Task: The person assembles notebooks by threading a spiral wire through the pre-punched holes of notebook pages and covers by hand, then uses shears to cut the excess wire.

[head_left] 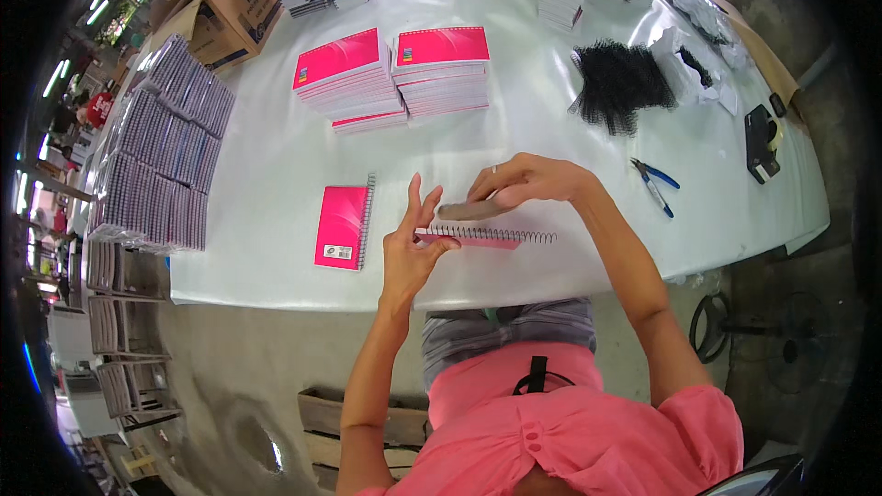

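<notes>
A pink notebook [491, 242] is held on edge above the near part of the table, its spine facing up. A dark wire coil [540, 237] runs along the spine and sticks out past the notebook's right end. My left hand [410, 257] grips the left end, thumb along the near side and some fingers raised. Just above the coil, my right hand [537, 178] is closed on a flat grey-brown piece [470, 210] whose kind I cannot make out. To the left lies a pink notebook [341, 228] with its coil along the right side.
Two stacks of pink notebooks [441, 73] stand farther back. At the right are a heap of black coils [623, 83], blue-handled pliers [655, 186] and a black tape dispenser [762, 142]. Wrapped notebook piles [156, 152] and a cardboard box [225, 5] line the left.
</notes>
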Demonstrator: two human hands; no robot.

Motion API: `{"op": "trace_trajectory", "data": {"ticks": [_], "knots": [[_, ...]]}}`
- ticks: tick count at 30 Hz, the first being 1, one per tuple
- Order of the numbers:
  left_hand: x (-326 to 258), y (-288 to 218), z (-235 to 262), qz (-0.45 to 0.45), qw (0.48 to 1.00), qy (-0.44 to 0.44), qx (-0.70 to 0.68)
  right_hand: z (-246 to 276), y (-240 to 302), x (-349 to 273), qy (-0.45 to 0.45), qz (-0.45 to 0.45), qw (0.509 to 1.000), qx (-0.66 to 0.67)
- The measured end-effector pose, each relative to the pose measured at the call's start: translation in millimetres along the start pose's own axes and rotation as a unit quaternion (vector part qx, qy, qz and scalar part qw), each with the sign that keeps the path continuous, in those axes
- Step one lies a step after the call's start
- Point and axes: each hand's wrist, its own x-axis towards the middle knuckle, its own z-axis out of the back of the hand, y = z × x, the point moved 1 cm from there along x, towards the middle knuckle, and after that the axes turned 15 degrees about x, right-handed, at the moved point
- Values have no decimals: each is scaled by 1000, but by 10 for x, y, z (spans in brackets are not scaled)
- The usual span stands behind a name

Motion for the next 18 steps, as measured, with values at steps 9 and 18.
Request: {"op": "trace_trajectory", "data": {"ticks": [9,18], "knots": [[7,23,-9,20,998,4,-54,-87,63,65,-18,-33,999,-21],[86,58,166,-5,982,168,-85,91,-171,-389,-243,-23,907,-344]]}}
